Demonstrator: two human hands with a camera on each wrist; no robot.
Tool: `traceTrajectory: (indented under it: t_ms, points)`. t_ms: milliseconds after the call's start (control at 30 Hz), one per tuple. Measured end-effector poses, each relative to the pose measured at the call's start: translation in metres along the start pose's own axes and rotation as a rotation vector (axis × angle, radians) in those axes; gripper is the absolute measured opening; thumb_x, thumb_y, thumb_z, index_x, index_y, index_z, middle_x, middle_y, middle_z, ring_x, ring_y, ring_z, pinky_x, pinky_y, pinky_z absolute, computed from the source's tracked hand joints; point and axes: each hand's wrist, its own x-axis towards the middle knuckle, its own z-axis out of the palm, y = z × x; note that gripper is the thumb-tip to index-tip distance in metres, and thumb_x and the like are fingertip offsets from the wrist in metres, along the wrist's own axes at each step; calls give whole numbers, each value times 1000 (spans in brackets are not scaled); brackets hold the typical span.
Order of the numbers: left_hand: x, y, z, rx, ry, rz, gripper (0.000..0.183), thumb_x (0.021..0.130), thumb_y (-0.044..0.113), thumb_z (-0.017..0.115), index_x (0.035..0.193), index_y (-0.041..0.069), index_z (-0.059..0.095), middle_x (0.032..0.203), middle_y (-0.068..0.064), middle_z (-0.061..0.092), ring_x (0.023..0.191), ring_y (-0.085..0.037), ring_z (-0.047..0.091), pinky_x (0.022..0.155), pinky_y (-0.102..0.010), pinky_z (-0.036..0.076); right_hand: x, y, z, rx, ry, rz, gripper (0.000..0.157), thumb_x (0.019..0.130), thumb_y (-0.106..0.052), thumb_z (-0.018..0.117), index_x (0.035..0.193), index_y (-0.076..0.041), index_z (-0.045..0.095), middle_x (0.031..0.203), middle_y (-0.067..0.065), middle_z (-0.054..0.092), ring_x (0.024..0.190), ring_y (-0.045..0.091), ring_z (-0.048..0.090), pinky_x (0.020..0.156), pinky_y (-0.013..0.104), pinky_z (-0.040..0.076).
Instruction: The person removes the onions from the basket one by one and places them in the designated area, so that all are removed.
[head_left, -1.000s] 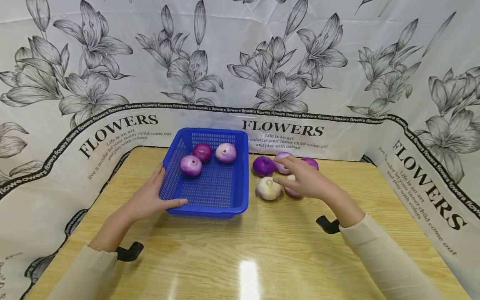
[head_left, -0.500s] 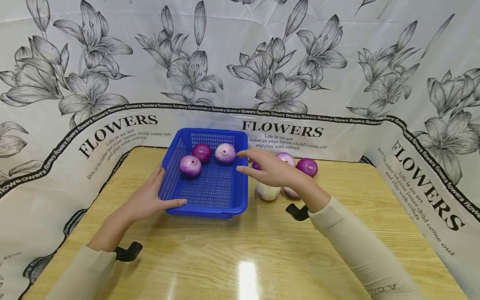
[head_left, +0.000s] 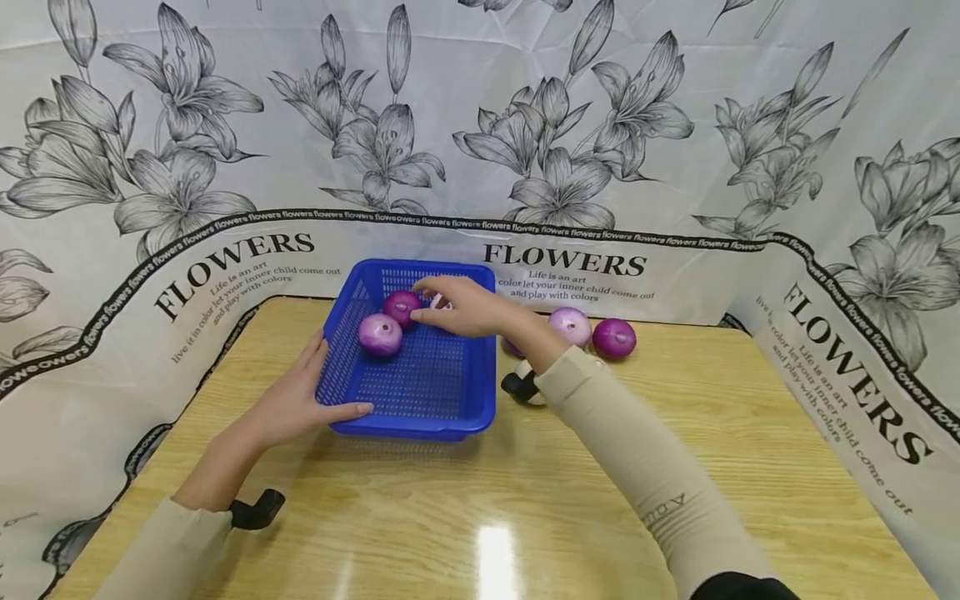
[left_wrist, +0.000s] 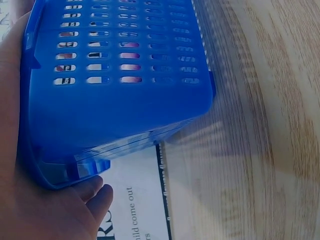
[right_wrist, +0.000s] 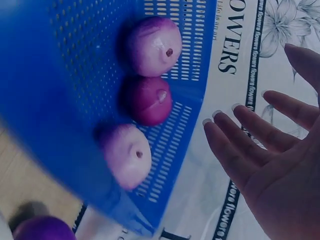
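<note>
At the near left corner of a blue plastic basket, my left hand grips the rim, with its thumb along the near edge; in the left wrist view, fingertips show past the basket's edge. Three onions lie inside: a pale purple one, a dark red-purple one and another pale one, partly hidden in the head view by my right hand. That hand is above the basket. In the right wrist view its fingers are spread and hold nothing.
Right of the basket, several more onions sit on the wooden table: a pale purple one, a dark one, and others partly hidden by the right forearm. A flower-printed cloth encloses the back and sides.
My right hand has travelled left from over the loose onions to above the basket, carrying nothing visible. My left hand and the basket have stayed in place.
</note>
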Motion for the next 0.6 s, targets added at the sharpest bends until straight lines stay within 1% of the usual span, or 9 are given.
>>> traceTrajectory:
  t_ms: [67,167,333,433,600]
  points:
    - [0,0,0,0,-1,-2,132,81,72,72,162,-2,0,171,-17,-8,154,-48,9,118,-69,20,13,3,3,9,-6,9,54,103,-33,63,147,-5,51,139,17,60,119,28,64,105,42,50]
    - [-2,0,-2,-3,-1,-4,132,81,71,73,162,-3,-1,171,-17,-9,154,-49,9,118,-70,20,31,6,11,27,-14,21,59,100,-33,67,150,-7,48,144,17,56,124,30,62,108,41,47]
    - [-2,-1,-2,5,5,3,132,81,71,73,162,-4,0,171,-19,-7,153,-49,10,118,-69,20,57,11,34,67,-10,44,73,93,-25,75,155,-5,41,153,18,46,141,32,46,117,38,38]
    - [-2,-2,0,9,8,6,132,81,71,73,162,-4,1,171,-19,-6,154,-48,9,119,-68,20,68,16,48,70,-17,69,79,90,-20,78,156,-4,37,158,18,41,147,31,38,121,38,32]
    - [-2,-1,1,4,8,8,132,81,72,72,162,-3,1,171,-18,-7,154,-49,9,119,-68,20,78,19,65,46,-66,97,83,87,-14,79,156,0,36,158,21,40,148,32,36,122,40,30]
